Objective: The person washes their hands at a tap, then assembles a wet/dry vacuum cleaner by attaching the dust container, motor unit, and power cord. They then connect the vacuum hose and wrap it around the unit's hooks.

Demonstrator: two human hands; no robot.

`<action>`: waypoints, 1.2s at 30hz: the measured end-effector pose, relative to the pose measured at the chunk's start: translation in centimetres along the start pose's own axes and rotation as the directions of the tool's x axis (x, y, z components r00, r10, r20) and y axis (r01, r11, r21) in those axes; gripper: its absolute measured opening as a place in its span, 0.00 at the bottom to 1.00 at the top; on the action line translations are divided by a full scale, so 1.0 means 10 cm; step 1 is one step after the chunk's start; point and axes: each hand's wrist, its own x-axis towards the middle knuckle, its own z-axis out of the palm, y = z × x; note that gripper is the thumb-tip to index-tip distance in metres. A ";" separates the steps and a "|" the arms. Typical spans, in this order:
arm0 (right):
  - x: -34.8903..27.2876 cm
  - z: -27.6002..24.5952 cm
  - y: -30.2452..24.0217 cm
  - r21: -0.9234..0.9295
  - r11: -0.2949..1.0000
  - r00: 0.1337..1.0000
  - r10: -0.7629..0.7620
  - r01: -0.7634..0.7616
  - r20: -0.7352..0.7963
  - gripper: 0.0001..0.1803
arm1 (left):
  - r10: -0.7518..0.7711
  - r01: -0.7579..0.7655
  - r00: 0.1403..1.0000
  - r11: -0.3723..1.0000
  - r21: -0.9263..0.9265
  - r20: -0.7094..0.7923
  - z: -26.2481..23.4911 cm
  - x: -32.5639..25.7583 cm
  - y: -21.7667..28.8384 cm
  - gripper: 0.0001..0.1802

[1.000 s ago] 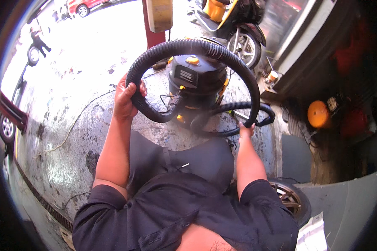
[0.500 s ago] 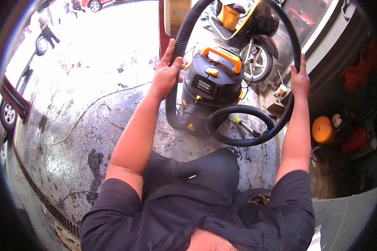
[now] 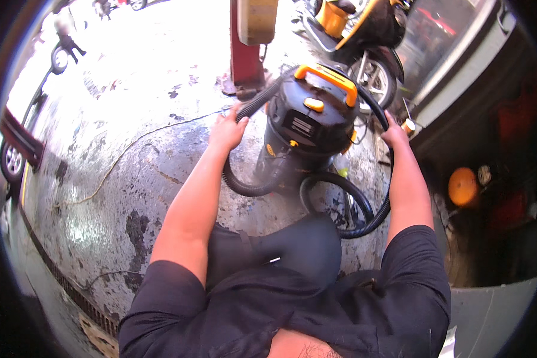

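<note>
A black and orange canister vacuum cleaner [image 3: 309,134] stands upright on the floor in front of me. Its ribbed black hose [image 3: 244,189] leaves the lower front, rises on the left, and passes around the back of the lid near the orange handle [image 3: 328,82]. My left hand [image 3: 227,130] is closed around the hose left of the vacuum. On the right, my right hand [image 3: 394,132] grips the same hose. The rest of the hose drops beside my right forearm and curls in a loop on the floor near my knee.
A parked scooter [image 3: 370,74] stands behind the vacuum, next to a red post [image 3: 246,59]. A thin cable [image 3: 134,146] runs across the stained floor. On the right is a dark recess with an orange round object [image 3: 462,186]. A person [image 3: 67,39] is far left.
Both hands have come down with the hose, the right one also inward. The raised hose arch has dropped from above the vacuum to around its lid.
</note>
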 end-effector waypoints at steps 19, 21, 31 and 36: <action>-2.71 2.14 0.74 0.829 0.538 0.987 0.128 -0.149 0.095 0.30 | 0.789 -0.822 0.498 0.562 -0.095 0.360 1.95 -1.95 1.02 0.51; -2.54 1.99 0.56 0.866 0.488 0.990 0.129 -0.108 0.051 0.28 | 0.700 -0.795 0.462 0.599 -0.095 0.545 2.10 -1.82 1.01 0.52; -1.30 0.17 0.82 1.000 0.016 0.968 0.248 -0.027 0.022 0.38 | 0.409 -0.391 0.352 0.882 -0.265 0.842 1.07 -1.26 -0.56 0.35; -0.82 -0.48 0.66 0.997 0.080 0.993 0.115 -0.004 -0.005 0.49 | 0.472 -0.330 0.459 0.877 -0.349 0.753 -0.47 -1.45 -0.57 0.34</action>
